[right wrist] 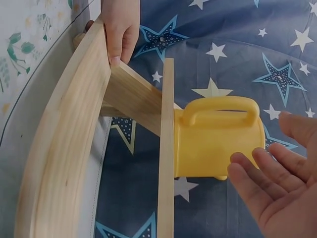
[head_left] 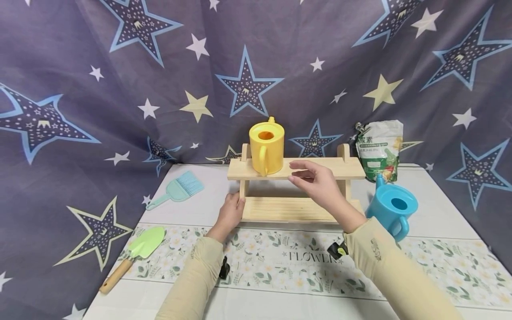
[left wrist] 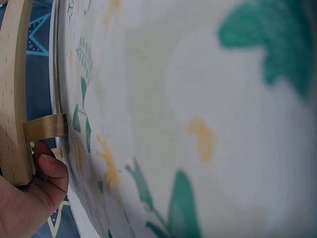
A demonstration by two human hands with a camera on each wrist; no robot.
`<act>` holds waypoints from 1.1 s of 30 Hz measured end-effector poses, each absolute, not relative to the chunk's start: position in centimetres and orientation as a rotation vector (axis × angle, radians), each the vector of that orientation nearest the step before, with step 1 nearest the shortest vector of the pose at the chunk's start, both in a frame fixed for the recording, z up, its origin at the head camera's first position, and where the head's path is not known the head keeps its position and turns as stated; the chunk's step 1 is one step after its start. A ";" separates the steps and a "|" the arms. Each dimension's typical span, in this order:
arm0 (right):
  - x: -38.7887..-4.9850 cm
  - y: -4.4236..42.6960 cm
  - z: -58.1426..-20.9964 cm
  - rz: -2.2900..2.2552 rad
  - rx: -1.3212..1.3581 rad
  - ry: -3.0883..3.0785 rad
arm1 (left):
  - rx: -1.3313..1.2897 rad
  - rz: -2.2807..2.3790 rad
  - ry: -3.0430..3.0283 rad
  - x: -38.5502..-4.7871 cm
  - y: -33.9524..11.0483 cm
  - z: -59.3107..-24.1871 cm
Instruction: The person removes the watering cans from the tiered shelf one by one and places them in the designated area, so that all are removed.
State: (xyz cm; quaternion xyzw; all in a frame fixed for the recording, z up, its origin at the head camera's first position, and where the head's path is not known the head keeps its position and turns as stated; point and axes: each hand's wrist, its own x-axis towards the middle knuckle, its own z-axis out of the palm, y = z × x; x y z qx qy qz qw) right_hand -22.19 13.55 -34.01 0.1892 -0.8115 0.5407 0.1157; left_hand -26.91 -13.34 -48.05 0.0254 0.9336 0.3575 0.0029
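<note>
A two-tier wooden shelf [head_left: 328,169] stands at the middle of the table. On its upper board, towards the left end, a yellow watering can [head_left: 276,151] sits upright, handle facing me. My left hand [head_left: 230,212] grips the shelf's left end at the lower board; the left wrist view shows fingers curled against the wood. Just right of the can, my right hand [head_left: 318,181] hovers in front of the upper board, fingers loosely bent and spread. In the right wrist view its fingers lie beside the yellow can with nothing held between them.
Right of the shelf stand a blue watering can [head_left: 386,204] and a clipped white-green bag [head_left: 379,151]. On the left lie a light-blue brush [head_left: 178,189] and a green trowel [head_left: 146,243] with a wooden handle. A star-patterned cloth [head_left: 320,80] hangs behind.
</note>
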 end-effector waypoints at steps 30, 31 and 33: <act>-25.6 6.6 -35.7 1.592 0.484 -2.320 | 0.121 1.125 2.950 -26.7 -13.4 -48.0; -25.7 6.4 -35.7 1.588 0.481 -2.328 | 0.121 1.123 2.952 -26.7 -13.4 -48.0; -25.9 6.2 -35.7 1.578 0.466 -2.348 | 0.133 1.121 2.957 -26.7 -13.4 -48.0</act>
